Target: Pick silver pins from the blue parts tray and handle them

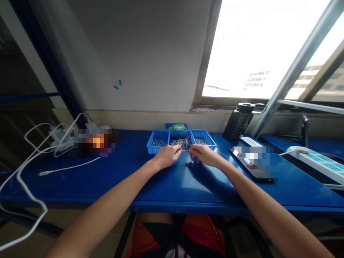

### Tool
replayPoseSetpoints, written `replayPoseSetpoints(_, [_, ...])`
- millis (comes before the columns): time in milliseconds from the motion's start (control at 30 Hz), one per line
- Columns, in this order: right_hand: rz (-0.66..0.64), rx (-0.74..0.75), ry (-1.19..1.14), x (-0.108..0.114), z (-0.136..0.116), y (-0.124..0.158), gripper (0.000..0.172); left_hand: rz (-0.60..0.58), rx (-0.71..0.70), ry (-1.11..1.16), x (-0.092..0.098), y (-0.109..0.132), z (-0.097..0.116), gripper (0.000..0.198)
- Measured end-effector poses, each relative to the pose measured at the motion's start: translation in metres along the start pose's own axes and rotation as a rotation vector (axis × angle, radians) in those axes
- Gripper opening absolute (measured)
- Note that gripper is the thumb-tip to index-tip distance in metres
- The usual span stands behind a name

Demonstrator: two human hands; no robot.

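Note:
My left hand is closed in a pinch just in front of the blue bins. Facing it, my right hand is pinched too. A thin, light metal piece spans the small gap between my fingertips, one end in each hand; it is too small to tell its exact kind. Behind my hands, a middle blue bin holds a pile of small slim metal parts. More such parts lie in the left blue bin and the right blue bin. Farther back, another blue bin contains green bagged items.
A black bottle stands back right on the blue table. A tablet-like device lies nearer, with a white power strip farther right. White cables tangle at left and hang over the front edge.

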State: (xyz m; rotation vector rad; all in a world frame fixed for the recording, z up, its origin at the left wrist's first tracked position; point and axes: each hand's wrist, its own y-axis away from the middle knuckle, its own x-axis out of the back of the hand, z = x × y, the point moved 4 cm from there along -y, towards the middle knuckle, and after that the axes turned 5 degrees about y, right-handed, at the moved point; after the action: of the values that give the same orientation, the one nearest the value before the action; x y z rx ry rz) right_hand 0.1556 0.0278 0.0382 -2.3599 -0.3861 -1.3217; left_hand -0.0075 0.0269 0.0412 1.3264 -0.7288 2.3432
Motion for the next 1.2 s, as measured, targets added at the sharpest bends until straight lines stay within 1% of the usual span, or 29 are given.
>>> replayPoseSetpoints(133, [-0.056,-0.036,-0.091,-0.005,0.004,-0.001,0.029,-0.014,0.033,0.009,-0.002,-0.001,-0.002,0.033])
replayPoseSetpoints(267, [-0.074,-0.038,-0.117,-0.006,0.004,-0.001,0.032,-0.032,0.062,0.012,-0.003,-0.001,-0.001,0.037])
replayPoseSetpoints(433, [-0.07,-0.013,-0.08,-0.003,-0.001,0.001,0.032,-0.039,0.068,0.017,-0.003,-0.001,-0.002,0.037])
replayPoseSetpoints(600, [-0.037,-0.015,-0.042,0.002,-0.005,0.002,0.029,-0.038,0.058,0.034,-0.002,0.0,-0.001,0.036])
replayPoseSetpoints(700, [0.04,-0.002,-0.008,0.009,-0.006,0.002,0.028,-0.038,0.05,0.019,0.0,0.001,0.0,0.036])
replayPoseSetpoints(800, [0.199,-0.013,0.067,0.021,-0.004,0.003,0.028,-0.055,0.045,-0.024,0.0,0.002,0.0,0.035])
replayPoseSetpoints(900, [0.371,-0.085,0.225,0.034,0.002,0.005,0.027,-0.09,0.043,-0.068,-0.001,0.002,-0.002,0.035])
replayPoseSetpoints(967, [0.446,-0.176,0.356,0.041,0.009,0.007,0.026,-0.106,0.049,-0.103,-0.002,0.003,-0.003,0.035])
replayPoseSetpoints(1033, [0.463,-0.281,0.472,0.045,0.017,0.009,0.026,-0.117,0.057,-0.128,-0.004,0.003,-0.005,0.035])
replayPoseSetpoints(1100, [0.432,-0.361,0.555,0.046,0.023,0.011,0.027,-0.128,0.061,-0.134,-0.005,0.003,-0.006,0.036])
replayPoseSetpoints(1133, [0.413,-0.384,0.582,0.046,0.025,0.011,0.027,-0.133,0.061,-0.133,-0.006,0.003,-0.007,0.035])
replayPoseSetpoints(1200, [0.389,-0.384,0.602,0.045,0.025,0.011,0.027,-0.137,0.063,-0.129,-0.006,0.003,-0.008,0.034])
